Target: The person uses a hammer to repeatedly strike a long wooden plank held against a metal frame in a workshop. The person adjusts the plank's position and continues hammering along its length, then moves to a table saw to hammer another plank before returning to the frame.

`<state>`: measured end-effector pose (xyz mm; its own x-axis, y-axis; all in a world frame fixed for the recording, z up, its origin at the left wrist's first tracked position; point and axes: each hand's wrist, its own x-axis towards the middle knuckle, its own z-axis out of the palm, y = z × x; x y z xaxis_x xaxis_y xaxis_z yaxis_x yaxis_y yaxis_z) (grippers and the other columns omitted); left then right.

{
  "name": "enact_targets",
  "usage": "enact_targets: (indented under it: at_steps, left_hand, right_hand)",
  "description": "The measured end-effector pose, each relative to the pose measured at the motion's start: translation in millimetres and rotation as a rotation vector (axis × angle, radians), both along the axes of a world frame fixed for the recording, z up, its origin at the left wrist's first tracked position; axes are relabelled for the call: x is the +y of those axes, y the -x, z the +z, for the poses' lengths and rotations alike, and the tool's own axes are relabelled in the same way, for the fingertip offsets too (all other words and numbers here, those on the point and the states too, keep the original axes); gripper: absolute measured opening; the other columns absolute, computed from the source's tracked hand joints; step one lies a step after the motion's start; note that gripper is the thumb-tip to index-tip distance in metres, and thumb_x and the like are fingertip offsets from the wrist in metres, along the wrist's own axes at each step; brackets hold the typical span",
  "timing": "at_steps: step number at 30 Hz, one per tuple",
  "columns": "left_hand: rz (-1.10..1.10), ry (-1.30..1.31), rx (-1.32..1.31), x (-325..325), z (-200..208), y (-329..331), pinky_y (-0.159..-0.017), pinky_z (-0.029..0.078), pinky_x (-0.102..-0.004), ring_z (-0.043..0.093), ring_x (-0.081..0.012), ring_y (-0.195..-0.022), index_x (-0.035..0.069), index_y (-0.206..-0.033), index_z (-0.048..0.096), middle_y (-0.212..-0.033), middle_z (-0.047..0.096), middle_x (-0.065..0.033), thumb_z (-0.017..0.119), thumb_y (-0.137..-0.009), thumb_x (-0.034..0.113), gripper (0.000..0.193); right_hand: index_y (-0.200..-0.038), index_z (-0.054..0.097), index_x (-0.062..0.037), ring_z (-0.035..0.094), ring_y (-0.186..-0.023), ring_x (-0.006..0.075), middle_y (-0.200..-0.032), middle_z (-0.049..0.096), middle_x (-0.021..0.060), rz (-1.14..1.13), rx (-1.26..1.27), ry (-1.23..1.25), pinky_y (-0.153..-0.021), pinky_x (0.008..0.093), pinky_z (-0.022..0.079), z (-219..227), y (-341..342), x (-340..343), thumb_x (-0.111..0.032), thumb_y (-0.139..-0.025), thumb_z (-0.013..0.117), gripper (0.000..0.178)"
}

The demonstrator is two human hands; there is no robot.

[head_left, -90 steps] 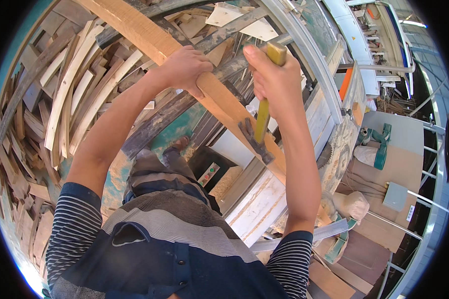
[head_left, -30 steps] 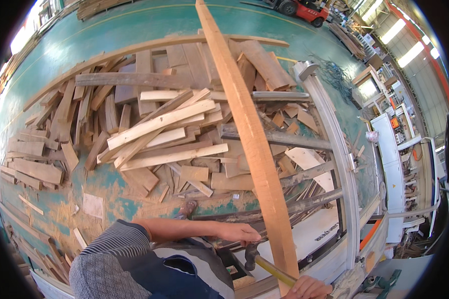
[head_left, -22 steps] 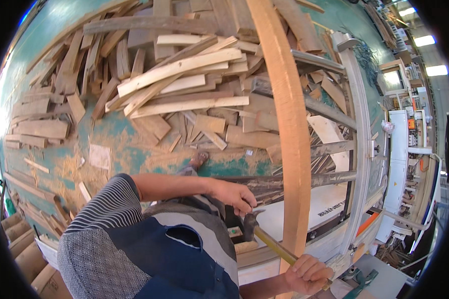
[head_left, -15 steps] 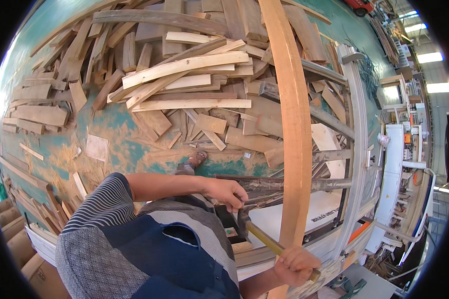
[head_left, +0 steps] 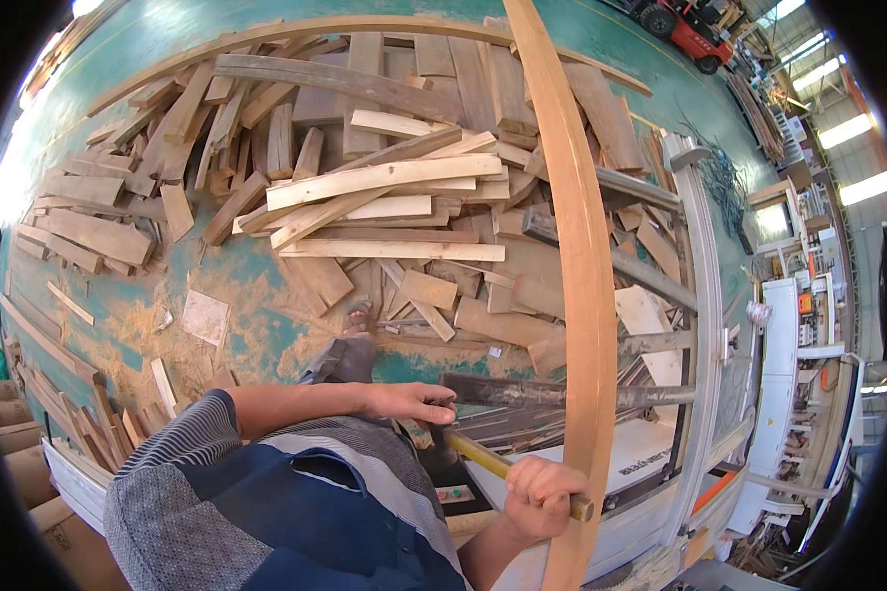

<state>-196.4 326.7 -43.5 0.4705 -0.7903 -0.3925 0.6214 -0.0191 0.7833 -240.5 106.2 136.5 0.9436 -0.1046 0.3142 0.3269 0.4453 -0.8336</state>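
My right hand is wrapped round the yellow handle of a hammer-like tool, near its wooden end, in front of a long plank. The tool's dark head points toward my body. My left hand has its fingers curled down at the upper end of that head; its exact grip is partly hidden. The long, orange-brown plank runs from the far edge to the near edge, lying across the bars of a metal frame. The handle's end overlaps the plank.
A large heap of boards and offcuts covers the green floor ahead. Sawdust and a square piece of board lie to the left. Dark metal bars cross in front of me. A red forklift stands far right.
My hands and the tool have shifted left in the picture, my right hand also upward. The view has tilted, so the heap sits lower and more of the forklift shows.
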Motion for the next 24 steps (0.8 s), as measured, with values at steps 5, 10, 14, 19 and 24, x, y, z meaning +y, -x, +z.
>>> enact_targets:
  at_steps: [5, 10, 14, 19, 24]
  left_hand:
    - [0.040, -0.124, -0.213, 30, -2, -37, -0.081, 0.056, -0.0344, 0.063, -0.0171, -0.094, 0.001, -0.129, 0.061, -0.109, 0.066, -0.0080, 0.063, -0.103, 0.051, 0.056]
    - [0.195, -0.270, -0.160, 96, -7, -88, -0.068, 0.056, -0.0354, 0.064, -0.0174, -0.077, 0.004, -0.111, 0.069, -0.089, 0.066, -0.0076, 0.060, -0.104, 0.039, 0.037]
    - [0.267, -0.338, -0.209, 136, -7, -135, -0.067, 0.056, -0.0367, 0.065, -0.0207, -0.069, 0.004, -0.108, 0.070, -0.087, 0.069, -0.0098, 0.060, -0.101, 0.037, 0.035]
    - [0.239, -0.377, -0.229, 148, 6, -178, -0.070, 0.057, -0.0365, 0.067, -0.0214, -0.075, 0.006, -0.110, 0.072, -0.090, 0.072, -0.0082, 0.058, -0.100, 0.039, 0.037]
    - [0.157, -0.326, -0.106, 135, 4, -209, -0.071, 0.055, -0.0333, 0.064, -0.0152, -0.084, 0.005, -0.108, 0.072, -0.095, 0.070, -0.0035, 0.059, -0.103, 0.033, 0.032]
  right_hand:
    - [-0.083, 0.055, 0.0008, 0.042, -0.044, 0.0146, -0.059, 0.049, 0.0062, 0.106, 0.059, -0.049, -0.046, 0.0347, 0.042, -6, -56, 47, -0.024, -0.099, 0.071, 0.033]
    - [-0.092, 0.054, -0.0012, 0.045, -0.052, 0.0140, -0.066, 0.048, 0.0037, 0.107, 0.164, -0.081, -0.052, 0.0342, 0.046, -24, -130, 110, -0.025, -0.101, 0.070, 0.030]
    - [-0.098, 0.055, -0.0046, 0.052, -0.059, 0.0178, -0.073, 0.051, 0.0041, 0.116, 0.206, 0.046, -0.060, 0.0377, 0.049, -36, -173, 149, -0.033, -0.104, 0.065, 0.031]
    - [-0.098, 0.057, -0.0048, 0.054, -0.060, 0.0193, -0.074, 0.053, 0.0045, 0.073, 0.259, 0.058, -0.063, 0.0399, 0.051, -43, -200, 165, -0.036, -0.104, 0.065, 0.033]
    - [-0.097, 0.056, -0.0051, 0.051, -0.054, 0.0179, -0.069, 0.051, 0.0037, 0.094, 0.246, 0.047, -0.056, 0.0368, 0.049, -46, -231, 153, -0.038, -0.105, 0.063, 0.035]
